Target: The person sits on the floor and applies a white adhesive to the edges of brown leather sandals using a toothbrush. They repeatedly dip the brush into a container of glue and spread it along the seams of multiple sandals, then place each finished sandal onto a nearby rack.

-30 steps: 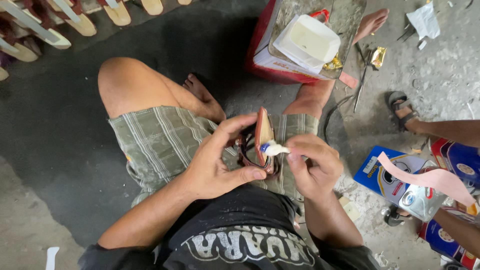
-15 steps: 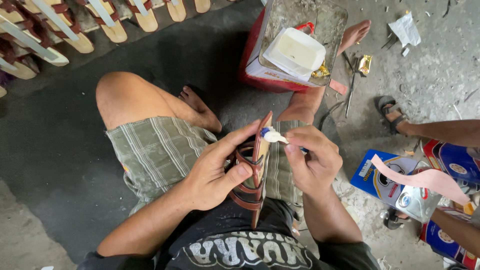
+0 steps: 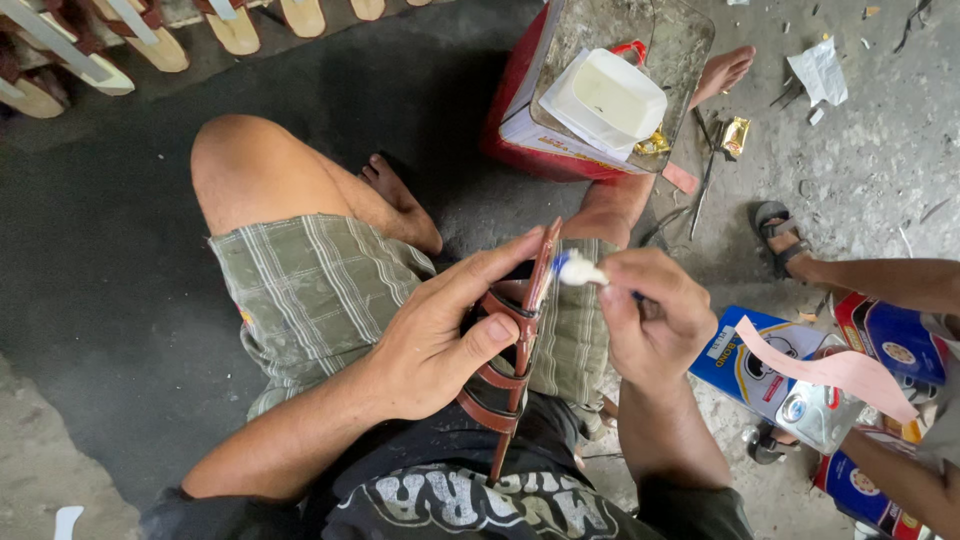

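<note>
Brown strappy sandal [image 3: 515,340] stands on edge over the lap, clamped by the left hand [image 3: 440,335]. Right hand [image 3: 650,320], at 3 o'clock, pinches a white-tipped glue brush [image 3: 578,270] touching its sole. White tray [image 3: 610,100] at 12 o'clock.

Dusty grey concrete floor [image 3: 880,150] with a dark mat [image 3: 120,250], daylight, scattered scraps.

Seated on a dark floor mat [image 3: 130,260], knees spread. Left hand [image 3: 440,340] gripping a brown strappy sandal [image 3: 515,345] on edge, thumb across its straps. Right hand [image 3: 655,320] just beside the sandal, pressing a white-tipped brush [image 3: 578,269] to its upper rim. Beyond the sandal, a white tub [image 3: 610,100] on a red box [image 3: 520,110].
</note>
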